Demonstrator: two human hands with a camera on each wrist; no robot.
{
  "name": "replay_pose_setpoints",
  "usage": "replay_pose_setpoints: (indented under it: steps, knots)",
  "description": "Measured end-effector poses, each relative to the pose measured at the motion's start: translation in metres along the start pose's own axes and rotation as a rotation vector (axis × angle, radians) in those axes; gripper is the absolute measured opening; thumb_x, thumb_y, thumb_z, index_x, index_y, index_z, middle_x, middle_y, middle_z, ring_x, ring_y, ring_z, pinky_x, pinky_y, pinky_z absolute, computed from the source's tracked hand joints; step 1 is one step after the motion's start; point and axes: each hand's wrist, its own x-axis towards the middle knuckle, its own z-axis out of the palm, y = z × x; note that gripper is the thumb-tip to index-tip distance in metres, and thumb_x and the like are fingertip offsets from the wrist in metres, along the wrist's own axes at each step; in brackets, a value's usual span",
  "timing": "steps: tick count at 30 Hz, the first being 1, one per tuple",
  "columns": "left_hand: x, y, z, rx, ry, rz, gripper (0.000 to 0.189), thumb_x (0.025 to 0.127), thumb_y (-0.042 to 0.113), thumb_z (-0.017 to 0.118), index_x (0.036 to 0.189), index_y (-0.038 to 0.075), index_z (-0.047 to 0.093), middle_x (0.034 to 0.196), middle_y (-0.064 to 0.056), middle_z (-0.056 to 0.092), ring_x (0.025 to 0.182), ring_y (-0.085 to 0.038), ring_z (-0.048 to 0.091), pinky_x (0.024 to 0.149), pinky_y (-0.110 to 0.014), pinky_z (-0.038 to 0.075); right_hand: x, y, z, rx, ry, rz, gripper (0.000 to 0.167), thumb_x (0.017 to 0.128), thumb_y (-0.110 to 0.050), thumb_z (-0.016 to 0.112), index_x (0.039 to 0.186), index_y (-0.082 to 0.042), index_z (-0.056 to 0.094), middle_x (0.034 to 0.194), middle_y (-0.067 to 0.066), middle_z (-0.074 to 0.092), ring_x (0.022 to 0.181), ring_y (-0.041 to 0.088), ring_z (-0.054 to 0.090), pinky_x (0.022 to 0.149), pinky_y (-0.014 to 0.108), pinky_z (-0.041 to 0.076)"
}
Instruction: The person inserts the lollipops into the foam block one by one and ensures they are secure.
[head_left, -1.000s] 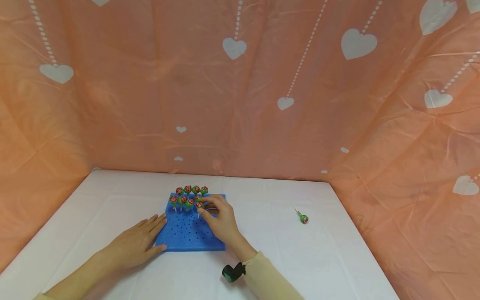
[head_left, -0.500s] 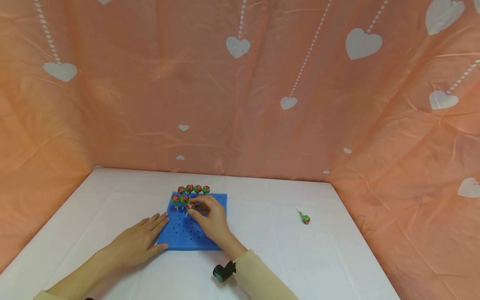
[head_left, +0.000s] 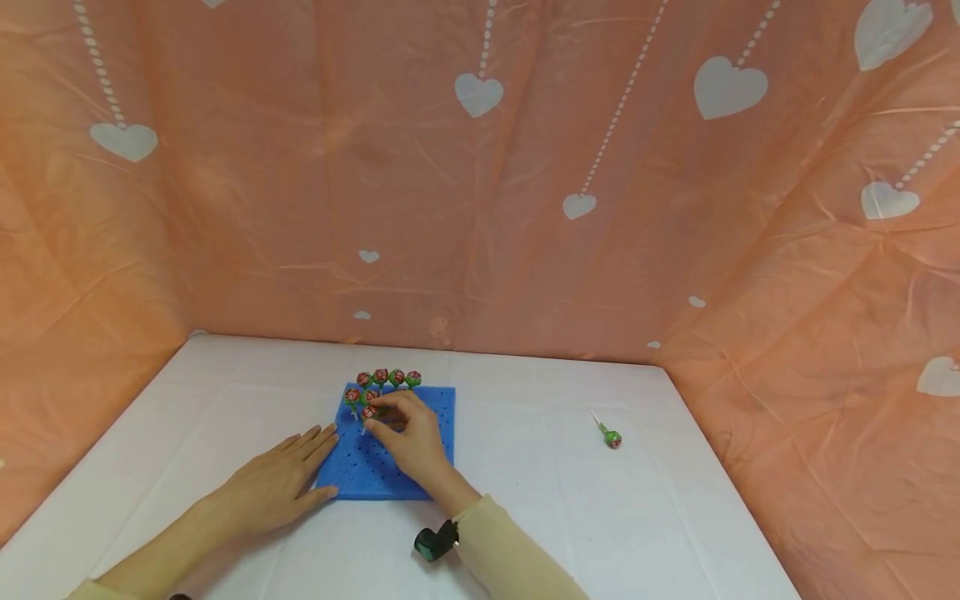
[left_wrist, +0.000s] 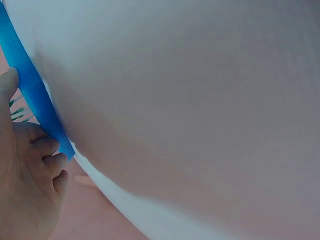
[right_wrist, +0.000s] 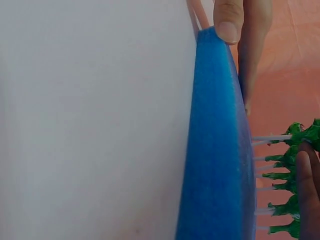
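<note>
A blue board [head_left: 360, 483] dotted with small holes lies on the white table. Lollipops in green and red wrappers [head_left: 381, 376] stand upright in two rows at its far side, some hidden behind my right hand. My right hand [head_left: 417, 442] pinches another lollipop [head_left: 370, 412] between thumb and fingers, just in front of the second row near the left. Flat beside the board's left edge, my left hand [head_left: 270, 487] has its fingers straight, fingertips and thumb touching the board. White sticks [right_wrist: 270, 137] rise from the board in the right wrist view.
One loose lollipop [head_left: 612, 438] lies on the table [head_left: 540, 483] to the right, its stick pointing away. Orange cloth [head_left: 525, 250] with white hearts hangs behind and on both sides. A black wrist camera [head_left: 435, 542] sits at the right cuff.
My right hand has moved left over the board, carrying the pinched lollipop along the front of the second row. The left hand stays where it was.
</note>
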Motion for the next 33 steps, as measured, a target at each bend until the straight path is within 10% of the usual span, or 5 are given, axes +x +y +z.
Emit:
replay_pose_setpoints:
  steps: [33]
  knots:
    - [0.0009, -0.0007, 0.0000, -0.005, -0.014, -0.001, 0.077, 0.104, 0.052, 0.057, 0.148, -0.010, 0.049, 0.156, -0.028, 0.046, 0.143, -0.048, 0.045, 0.116, -0.061, 0.041, 0.0010, 0.0043, 0.0094, -0.178, -0.019, -0.104, 0.024, 0.094, -0.015, 0.079, 0.117, -0.009, 0.080, 0.104, 0.002, 0.074, 0.093, 0.001, 0.071, 0.079, 0.010, 0.056]
